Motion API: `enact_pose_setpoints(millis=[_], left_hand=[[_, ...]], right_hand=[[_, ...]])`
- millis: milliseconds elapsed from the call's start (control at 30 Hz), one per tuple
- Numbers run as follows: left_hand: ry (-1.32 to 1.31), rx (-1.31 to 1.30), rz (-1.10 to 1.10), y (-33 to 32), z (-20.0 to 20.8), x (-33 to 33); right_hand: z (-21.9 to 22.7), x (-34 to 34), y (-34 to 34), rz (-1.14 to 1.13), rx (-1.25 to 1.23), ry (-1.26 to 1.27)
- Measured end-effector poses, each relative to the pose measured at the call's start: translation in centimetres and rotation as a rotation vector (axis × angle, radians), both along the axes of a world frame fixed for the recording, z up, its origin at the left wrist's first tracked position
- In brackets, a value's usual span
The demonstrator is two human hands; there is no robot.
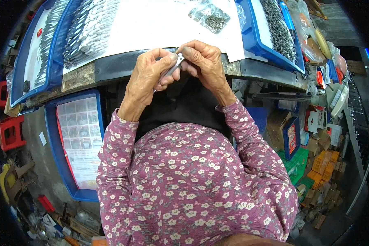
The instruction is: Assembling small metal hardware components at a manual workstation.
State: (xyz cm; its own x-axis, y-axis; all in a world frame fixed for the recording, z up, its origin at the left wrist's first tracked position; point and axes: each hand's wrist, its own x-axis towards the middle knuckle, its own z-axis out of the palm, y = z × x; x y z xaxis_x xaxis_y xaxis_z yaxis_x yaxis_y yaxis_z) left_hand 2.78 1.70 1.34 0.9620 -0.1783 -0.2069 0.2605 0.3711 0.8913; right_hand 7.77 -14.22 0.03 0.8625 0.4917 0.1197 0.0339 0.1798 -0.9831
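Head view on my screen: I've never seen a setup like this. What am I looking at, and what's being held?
There's no machine: you see a person's own bare left hand and right hand. The one picture comes from the left of two fisheye cameras worn on the head, looking down, so straight edges bend near the rim. Both hands hold a small grey piece; its exact kind is hard to tell. On the bench lie a white sheet, a clear bag of small bits, a pile of slim pieces, a left blue tray and a right blue tray.
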Motion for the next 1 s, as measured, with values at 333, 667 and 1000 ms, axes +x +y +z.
enact_pose_setpoints(millis=[333, 667, 1000], left_hand=[[0.084, -0.030, -0.015, -0.1, 0.3, -0.3], [0.095, -0.026, 0.028, -0.3, 0.2, -0.1], [0.051, 0.038, -0.011, 0.9, 0.2, 0.2]], right_hand=[[0.2, 0.3, -0.4, 0.058, -0.037, 0.018], [0.2, 0.1, 0.2, -0.016, -0.072, -0.048], [2.9, 1.3, 0.2, 0.127, -0.393, -0.302]])
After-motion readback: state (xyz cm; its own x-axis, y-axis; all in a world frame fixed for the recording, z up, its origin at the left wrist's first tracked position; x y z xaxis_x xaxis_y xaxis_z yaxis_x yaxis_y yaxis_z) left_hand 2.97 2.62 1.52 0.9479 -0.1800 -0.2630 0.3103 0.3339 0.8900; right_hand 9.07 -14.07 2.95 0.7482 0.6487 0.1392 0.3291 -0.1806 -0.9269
